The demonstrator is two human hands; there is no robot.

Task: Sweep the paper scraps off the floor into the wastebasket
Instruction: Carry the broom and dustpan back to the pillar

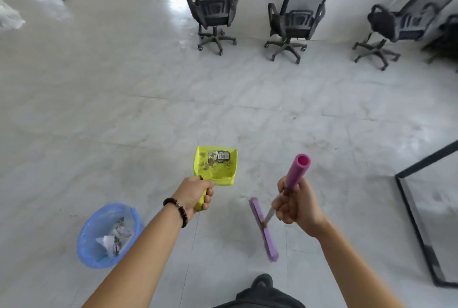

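Shoe (262,280) and dark clothing at the bottom edge, right of the wastebasket (85,240). Both forearms reach forward.

Left hand (195,192), bead bracelet (177,206) on the wrist, just right of and beyond the wastebasket. Fingers wrapped tight round the handle of the yellow-green dustpan (218,163). Pan seems held off the floor, mouth pointing away, so likely a carry position. Only dirt specks and a label inside.

Right hand (297,204), further right. Fingers clamped round the purple broom (296,171) just under its grip. Broom head (264,229) sits low near the floor.

Paper scraps (112,238) lie crumpled inside the wastebasket's blue liner. Can't spot any on the floor nearby, so the dump looks done or nearly.

Well beyond the wastebasket: three office chairs (214,10) by the wall.
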